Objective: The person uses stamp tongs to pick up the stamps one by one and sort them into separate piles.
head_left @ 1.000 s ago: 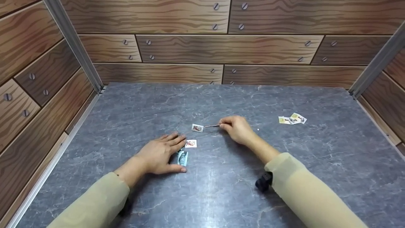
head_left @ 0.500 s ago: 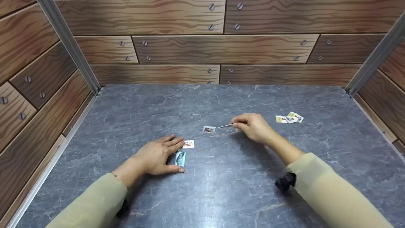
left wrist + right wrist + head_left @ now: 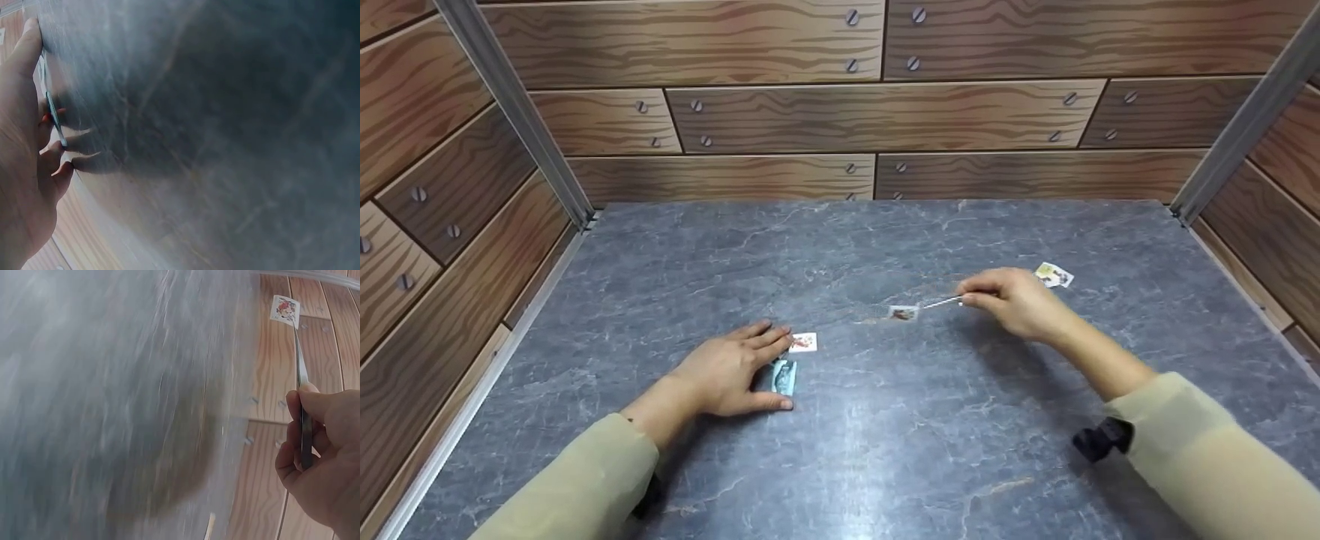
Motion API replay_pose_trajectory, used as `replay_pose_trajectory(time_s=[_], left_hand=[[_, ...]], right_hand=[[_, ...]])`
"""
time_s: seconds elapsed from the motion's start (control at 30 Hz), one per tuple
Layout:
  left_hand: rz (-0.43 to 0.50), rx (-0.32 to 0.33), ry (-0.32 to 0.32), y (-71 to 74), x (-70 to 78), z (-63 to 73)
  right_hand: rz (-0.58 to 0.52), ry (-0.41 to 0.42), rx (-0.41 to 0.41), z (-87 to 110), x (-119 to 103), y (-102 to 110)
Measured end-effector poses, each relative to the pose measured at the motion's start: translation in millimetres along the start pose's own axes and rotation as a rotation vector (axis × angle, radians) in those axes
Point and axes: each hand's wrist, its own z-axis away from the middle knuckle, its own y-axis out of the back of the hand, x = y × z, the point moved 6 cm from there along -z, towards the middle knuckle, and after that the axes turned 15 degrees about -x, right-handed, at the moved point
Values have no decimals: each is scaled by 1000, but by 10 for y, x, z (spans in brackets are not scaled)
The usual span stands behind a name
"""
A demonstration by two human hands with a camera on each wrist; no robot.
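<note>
My right hand (image 3: pixel 1020 304) grips a pair of metal tweezers (image 3: pixel 301 371) between thumb and fingers. At the tweezers' tips hangs a small white picture card (image 3: pixel 285 310) with a red and dark figure, held above the table. My left hand (image 3: pixel 727 367) lies with fingers stretched out and palm down at the left middle of the table. Its fingertips touch the edge of another small white card (image 3: pixel 803 342) with a red figure. Between its thumb and index finger shows a blue-green printed piece (image 3: pixel 784 377), partly covered by the hand.
Small yellow and white picture cards (image 3: pixel 1054 275) lie at the right back, partly hidden behind my right hand. The grey marbled table (image 3: pixel 885 465) is bounded by wood-patterned walls (image 3: pixel 780 120) at the back and both sides.
My right hand has moved right with the tweezers and the picture card, and now covers part of the yellow cards. The left hand has stayed in place.
</note>
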Motion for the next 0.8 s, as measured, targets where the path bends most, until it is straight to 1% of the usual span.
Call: replay_pose_trajectory(time_s=[0.13, 0.33, 0.57, 0.8], left_hand=[[-4, 2, -2, 12, 10, -13], [-6, 4, -15, 10, 17, -12], [-6, 11, -19, 7, 4, 0], [-7, 11, -15, 11, 7, -8]], right_hand=[[42, 1, 28, 170, 116, 149], [96, -48, 58, 411, 325, 334], [111, -104, 62, 634, 568, 457], [150, -134, 66, 808, 734, 545]])
